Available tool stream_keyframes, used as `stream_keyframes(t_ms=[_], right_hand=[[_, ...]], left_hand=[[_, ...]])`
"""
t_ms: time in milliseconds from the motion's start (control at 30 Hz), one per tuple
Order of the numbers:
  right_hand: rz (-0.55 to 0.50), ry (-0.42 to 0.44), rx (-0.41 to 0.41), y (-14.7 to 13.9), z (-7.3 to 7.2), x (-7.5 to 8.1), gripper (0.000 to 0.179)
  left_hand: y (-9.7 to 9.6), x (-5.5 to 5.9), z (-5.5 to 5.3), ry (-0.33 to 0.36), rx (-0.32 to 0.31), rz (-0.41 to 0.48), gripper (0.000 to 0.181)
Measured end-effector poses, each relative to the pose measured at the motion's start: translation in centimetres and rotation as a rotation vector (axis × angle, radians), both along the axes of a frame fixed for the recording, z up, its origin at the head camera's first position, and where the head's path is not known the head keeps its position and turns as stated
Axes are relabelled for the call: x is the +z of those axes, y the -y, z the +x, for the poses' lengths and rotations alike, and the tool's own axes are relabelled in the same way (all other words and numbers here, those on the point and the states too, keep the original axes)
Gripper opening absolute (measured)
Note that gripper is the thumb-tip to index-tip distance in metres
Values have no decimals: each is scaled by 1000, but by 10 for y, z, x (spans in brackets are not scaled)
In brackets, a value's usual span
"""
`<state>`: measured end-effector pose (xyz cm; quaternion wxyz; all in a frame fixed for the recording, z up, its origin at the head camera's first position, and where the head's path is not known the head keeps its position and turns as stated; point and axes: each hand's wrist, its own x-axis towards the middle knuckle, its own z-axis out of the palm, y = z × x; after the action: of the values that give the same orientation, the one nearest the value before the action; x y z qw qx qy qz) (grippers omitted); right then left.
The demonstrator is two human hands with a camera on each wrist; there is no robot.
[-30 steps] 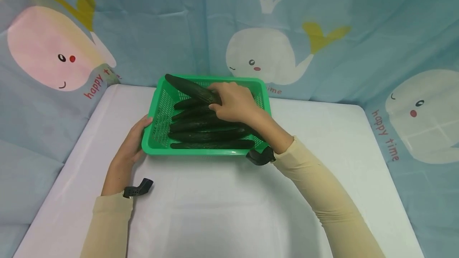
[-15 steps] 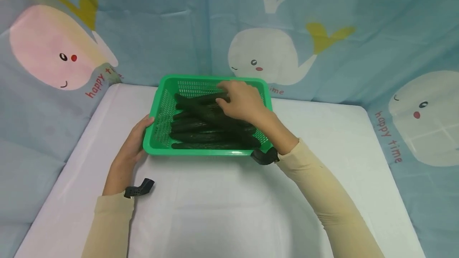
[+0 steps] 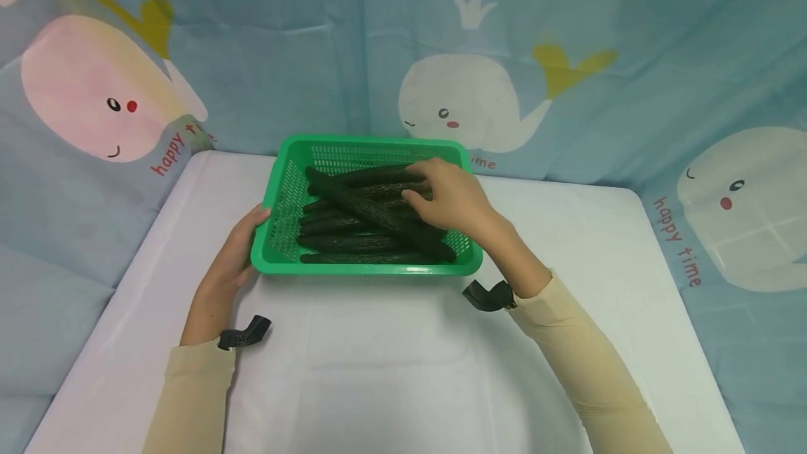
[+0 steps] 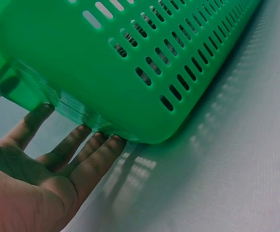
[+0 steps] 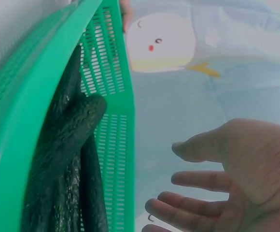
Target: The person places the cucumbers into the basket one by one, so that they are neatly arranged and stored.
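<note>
Several dark green cucumbers point(image 3: 334, 240) lie side by side in a green plastic basket point(image 3: 366, 269). One cucumber point(image 3: 359, 205) rests diagonally over the others. At the basket's left end is my left hand point(image 3: 236, 251). In the left wrist view, its extended fingers point(image 4: 94, 166) touch the outside wall, and the thumb is mostly cut off at the frame edge. Above the basket's right part hovers my right hand point(image 3: 454, 198), holding nothing. The right wrist view shows its fingers point(image 5: 188, 208) spread, apart from the cucumbers.
A white-covered table point(image 3: 391, 356) supports the basket. Behind and at both sides hangs a blue curtain point(image 3: 284, 54) printed with whales. Black wrist cameras point(image 3: 244, 333) are strapped on both wrists.
My right hand has let go of a cucumber, which dropped diagonally across the others, and has moved right and towards me. The left hand has stayed at the basket's left end.
</note>
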<state>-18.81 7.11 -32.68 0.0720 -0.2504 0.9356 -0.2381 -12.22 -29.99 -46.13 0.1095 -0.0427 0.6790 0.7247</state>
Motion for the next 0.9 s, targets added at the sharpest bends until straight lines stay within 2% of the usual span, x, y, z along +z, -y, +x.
stream_keyframes(t_ms=[367, 667, 900], right_hand=[[-76, 67, -32, -8, 10, 3, 50], [-137, 30, -69, -25, 21, -3, 49], [-199, -18, -78, -42, 26, -19, 46]], left_hand=[[0, -1, 1, -5, 15, 5, 77], [0, -3, 0, 4, 15, -13, 77], [2, -1, -1, 3, -3, -4, 75]])
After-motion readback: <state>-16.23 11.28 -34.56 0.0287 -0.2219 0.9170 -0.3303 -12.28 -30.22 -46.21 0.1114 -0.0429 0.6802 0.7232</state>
